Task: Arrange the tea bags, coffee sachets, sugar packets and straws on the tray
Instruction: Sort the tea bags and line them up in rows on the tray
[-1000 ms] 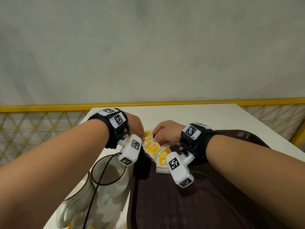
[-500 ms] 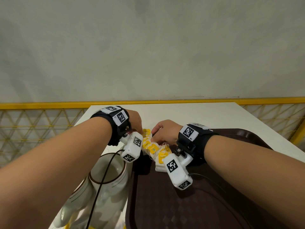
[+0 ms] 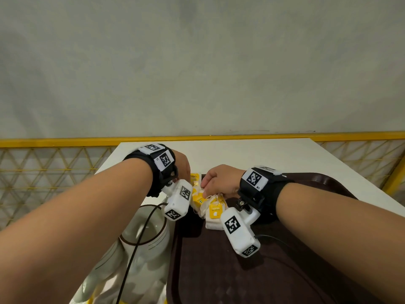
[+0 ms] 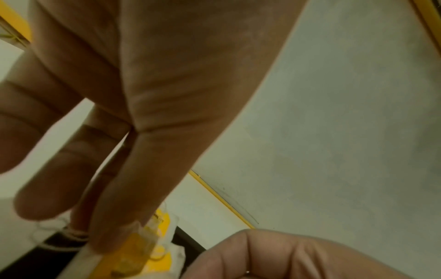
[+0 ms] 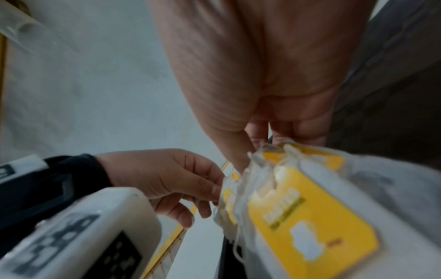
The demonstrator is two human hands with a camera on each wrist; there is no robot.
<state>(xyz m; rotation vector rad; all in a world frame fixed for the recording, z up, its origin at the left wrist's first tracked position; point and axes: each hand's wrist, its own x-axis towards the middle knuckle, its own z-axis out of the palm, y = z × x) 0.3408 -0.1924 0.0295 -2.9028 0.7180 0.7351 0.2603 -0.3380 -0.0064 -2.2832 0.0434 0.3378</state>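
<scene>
**Both hands on the tea bags at the tray's far-left corner**

Pinching with thumb and fingers, the right hand [image 3: 221,180] holds the far end of the tea bags [image 3: 213,212]; its fingers [image 5: 259,136] close on the strings and paper at the top of the bunch. The left hand [image 3: 183,165] comes from the other side, and its fingertips [image 4: 112,236] press on a yellow tag; whether it really grips or only touches, I cannot tell.

The row of tea bags runs from the far-left corner of the tray [image 3: 285,270] toward the person, so its long axis is close to the tray's left edge. The bags lie directly below and between both hands, and neither hand is clearly nearer.

Beside the tray, a white cup [image 3: 142,238] stands on the table [image 3: 263,154]; its inside seems empty. No coffee sachets, sugar packets or straws can be made out on the tray.
</scene>
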